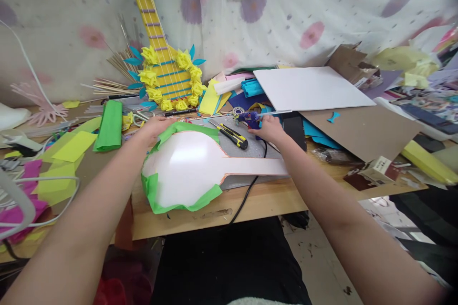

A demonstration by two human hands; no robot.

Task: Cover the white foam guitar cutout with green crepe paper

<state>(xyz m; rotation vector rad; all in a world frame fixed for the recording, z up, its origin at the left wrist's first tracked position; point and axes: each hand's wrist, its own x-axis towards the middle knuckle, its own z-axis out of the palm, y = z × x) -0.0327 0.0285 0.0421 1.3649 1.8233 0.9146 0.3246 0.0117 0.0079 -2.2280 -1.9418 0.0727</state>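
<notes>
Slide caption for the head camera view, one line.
Right hand at the glue gun, left hand by the white cutout partly edged in green paper, yellow guitar behind.

Pale wooden table (274, 198), scuffed along the front from where I stand | middle: grey mat (259, 150), white guitar-shaped board (186, 167) lapping over it onto the wood | black cable (246, 194) trailing off the front edge | right: small brown-and-white box (379, 171) near the edge
</notes>
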